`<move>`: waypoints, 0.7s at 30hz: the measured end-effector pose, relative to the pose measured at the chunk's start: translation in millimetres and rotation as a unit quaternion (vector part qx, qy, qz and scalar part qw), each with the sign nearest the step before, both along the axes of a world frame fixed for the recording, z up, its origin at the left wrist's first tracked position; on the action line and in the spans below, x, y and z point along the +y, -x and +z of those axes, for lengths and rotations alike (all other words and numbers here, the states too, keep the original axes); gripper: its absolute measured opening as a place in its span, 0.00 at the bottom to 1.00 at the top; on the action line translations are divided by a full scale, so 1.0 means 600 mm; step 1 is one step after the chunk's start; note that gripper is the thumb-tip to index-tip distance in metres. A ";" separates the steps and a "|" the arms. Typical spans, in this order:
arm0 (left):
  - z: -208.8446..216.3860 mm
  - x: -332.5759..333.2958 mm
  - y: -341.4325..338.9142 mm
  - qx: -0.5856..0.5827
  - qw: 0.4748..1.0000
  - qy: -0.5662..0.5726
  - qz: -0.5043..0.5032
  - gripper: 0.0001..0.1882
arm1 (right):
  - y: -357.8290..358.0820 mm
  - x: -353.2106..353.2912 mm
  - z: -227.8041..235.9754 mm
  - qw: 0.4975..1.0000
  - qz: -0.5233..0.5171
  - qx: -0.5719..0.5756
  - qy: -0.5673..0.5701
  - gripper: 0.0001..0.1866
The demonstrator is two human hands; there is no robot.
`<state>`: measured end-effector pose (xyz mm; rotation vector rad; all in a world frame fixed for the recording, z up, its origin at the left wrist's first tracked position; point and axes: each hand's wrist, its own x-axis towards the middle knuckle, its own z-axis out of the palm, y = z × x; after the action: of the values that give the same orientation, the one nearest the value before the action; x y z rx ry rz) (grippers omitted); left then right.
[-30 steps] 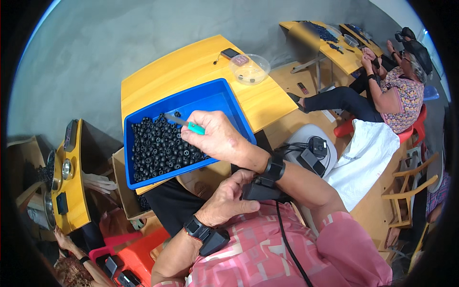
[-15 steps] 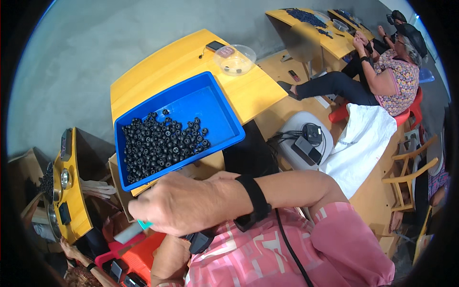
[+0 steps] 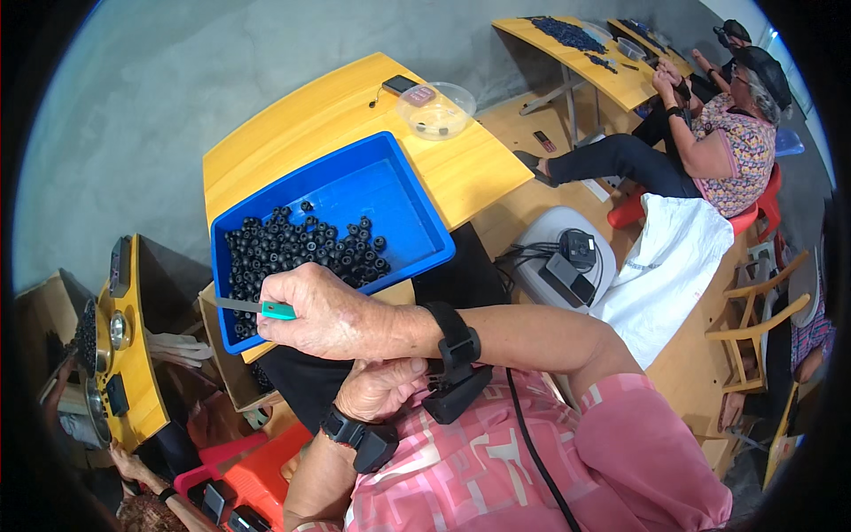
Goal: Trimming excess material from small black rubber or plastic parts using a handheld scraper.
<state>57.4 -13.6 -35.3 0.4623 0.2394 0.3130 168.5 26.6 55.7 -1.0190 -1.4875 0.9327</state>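
My right hand (image 3: 319,310) is closed around a small knife (image 3: 278,310) with a teal handle. Its thin metal blade points left, over the near part of a blue tray (image 3: 424,213). Many small black ring-like parts (image 3: 301,248) lie heaped in that tray, mostly on its left side. Below my right wrist is my left hand (image 3: 377,390), fingers curled and thumb toward the right wrist. The right forearm hides part of it, and what it pinches, if anything, does not show. Both wrists wear black straps with devices.
The tray rests on a yellow table (image 3: 292,133) with a clear plastic bowl (image 3: 439,120) and a phone (image 3: 399,85). A grey stool (image 3: 554,226) with cables and devices stands at right, near a white sack (image 3: 665,257). A cardboard box (image 3: 226,363) is at left. Other people sit nearby.
My right hand has risen toward the tray, and the knife has swung up from below so its blade shows. My left hand, mostly hidden before, has come into view beneath the right wrist.
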 end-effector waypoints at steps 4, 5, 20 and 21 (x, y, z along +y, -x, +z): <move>0.016 -0.001 -0.001 -0.030 0.999 0.009 -0.010 0.25 | -0.008 0.001 0.029 0.986 0.056 0.150 -0.046 0.07; 0.029 -0.006 -0.006 0.010 1.000 0.008 -0.004 0.24 | -0.027 -0.016 0.051 0.958 0.114 0.247 0.089 0.03; 0.138 -0.014 -0.090 -0.086 0.962 -0.244 -0.087 0.20 | -0.171 -0.079 0.194 0.820 0.367 0.403 -0.177 0.22; 0.141 -0.016 -0.095 -0.088 0.964 -0.239 -0.082 0.21 | -0.174 -0.082 0.200 0.808 0.383 0.410 -0.182 0.20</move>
<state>114.2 -23.4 49.4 0.9217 -0.0540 0.2470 273.1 -22.3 175.6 0.3470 -1.2034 1.3365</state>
